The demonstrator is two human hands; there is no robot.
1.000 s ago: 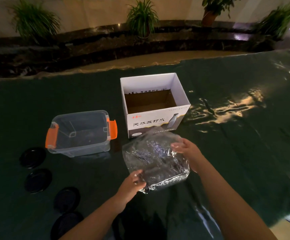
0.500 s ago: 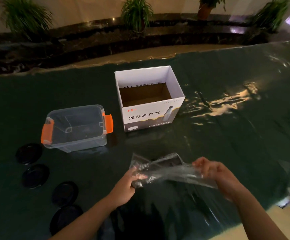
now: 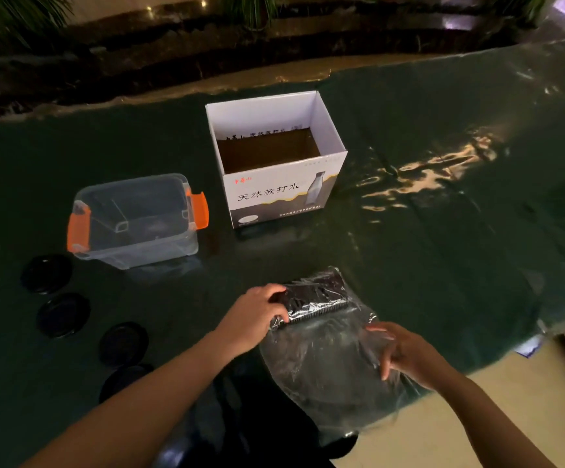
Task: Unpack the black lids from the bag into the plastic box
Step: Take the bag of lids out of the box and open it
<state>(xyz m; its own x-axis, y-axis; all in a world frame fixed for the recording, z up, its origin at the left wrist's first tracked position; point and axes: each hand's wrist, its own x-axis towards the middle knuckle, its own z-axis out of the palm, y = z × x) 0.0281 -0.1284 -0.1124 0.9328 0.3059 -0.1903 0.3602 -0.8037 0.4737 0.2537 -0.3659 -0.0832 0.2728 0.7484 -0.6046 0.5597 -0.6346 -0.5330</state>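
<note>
Head view, lids (image 3: 314,300) blurred inside bag (image 3: 325,359), left hand (image 3: 257,315) gripping.

1 head-worn camera looks forward and down, close over the table (image 3: 443,265).

A: What are the hands doing?
B: The left hand (image 3: 260,312) grips one end of a stack of black lids (image 3: 314,300) wrapped in the clear bag (image 3: 325,366); the right hand (image 3: 406,356) pinches the bag's loose plastic.
A: And the plastic box (image 3: 135,221)?
B: Far left on the table (image 3: 443,265), beside a cardboard box (image 3: 274,163); four loose lids (image 3: 63,315) lie before it.
</note>
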